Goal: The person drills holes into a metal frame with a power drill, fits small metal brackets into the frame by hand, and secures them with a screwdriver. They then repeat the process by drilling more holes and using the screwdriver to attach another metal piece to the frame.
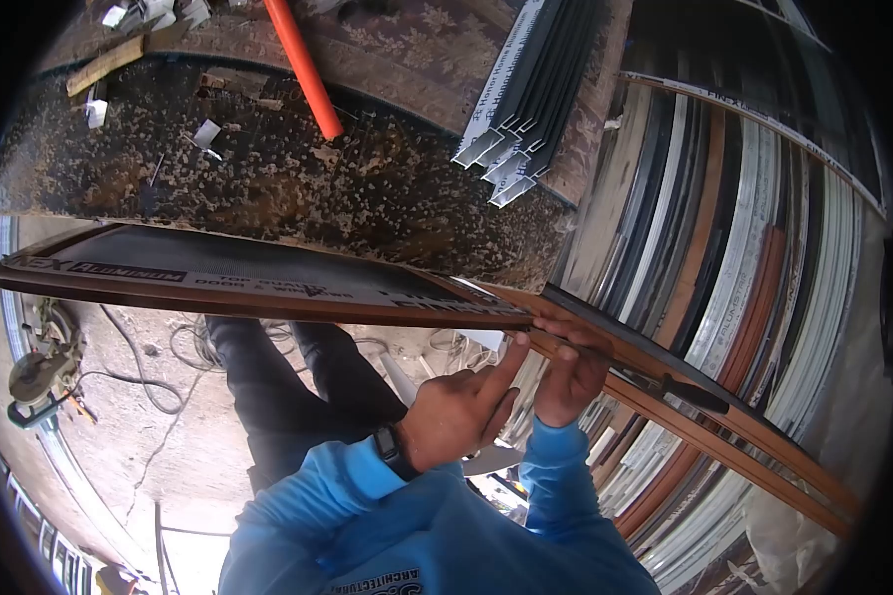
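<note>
A brown-edged mesh panel with printed aluminum tape [169, 273] lies along the front edge of the worktable. My left hand [461, 405], with a dark watch on its wrist, touches the panel's right corner with its outstretched index finger; the other fingers are curled and hold nothing visible. Beside it, my right hand [574, 375] has its fingers bent around the thin shaft of a black-handled tool [695, 393] at the same corner. Long brown frame profiles [764, 464] run from there to the lower right.
The spotted dark worktable [268, 188] carries an orange tube [308, 74] and a stack of dark profiles [536, 89]. Many long profiles [754, 258] stand at the right. A power tool [45, 362] and loose cables [134, 372] are at the lower left.
</note>
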Demonstrator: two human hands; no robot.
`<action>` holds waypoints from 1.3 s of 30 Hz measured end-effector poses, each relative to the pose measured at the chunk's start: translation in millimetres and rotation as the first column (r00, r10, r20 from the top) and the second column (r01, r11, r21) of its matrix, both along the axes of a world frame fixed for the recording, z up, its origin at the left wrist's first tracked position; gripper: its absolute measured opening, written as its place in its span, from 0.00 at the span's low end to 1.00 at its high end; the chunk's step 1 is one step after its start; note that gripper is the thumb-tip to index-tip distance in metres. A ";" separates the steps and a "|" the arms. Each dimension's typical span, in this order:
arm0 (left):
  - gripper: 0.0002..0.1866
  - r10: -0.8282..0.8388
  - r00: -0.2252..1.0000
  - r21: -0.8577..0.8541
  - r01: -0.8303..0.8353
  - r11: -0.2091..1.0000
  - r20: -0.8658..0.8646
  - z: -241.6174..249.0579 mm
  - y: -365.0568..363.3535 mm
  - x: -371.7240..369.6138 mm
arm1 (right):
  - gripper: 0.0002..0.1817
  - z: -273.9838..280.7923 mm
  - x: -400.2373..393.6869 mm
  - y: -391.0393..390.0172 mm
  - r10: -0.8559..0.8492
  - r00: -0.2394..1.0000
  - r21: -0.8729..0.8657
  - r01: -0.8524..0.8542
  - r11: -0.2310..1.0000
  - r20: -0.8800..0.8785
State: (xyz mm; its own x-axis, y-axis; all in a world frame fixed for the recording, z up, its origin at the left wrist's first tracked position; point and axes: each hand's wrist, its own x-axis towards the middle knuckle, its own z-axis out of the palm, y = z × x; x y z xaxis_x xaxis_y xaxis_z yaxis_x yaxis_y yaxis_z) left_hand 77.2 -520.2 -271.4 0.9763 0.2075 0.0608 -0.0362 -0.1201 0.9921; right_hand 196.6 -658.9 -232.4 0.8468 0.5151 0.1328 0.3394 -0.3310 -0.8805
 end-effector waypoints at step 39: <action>0.38 0.023 0.999 -0.133 -0.017 0.991 0.041 -8.1 3.3 -2.9 | 0.09 1.1 -4.3 6.1 0.005 0.985 -0.148 0.021 0.989 0.174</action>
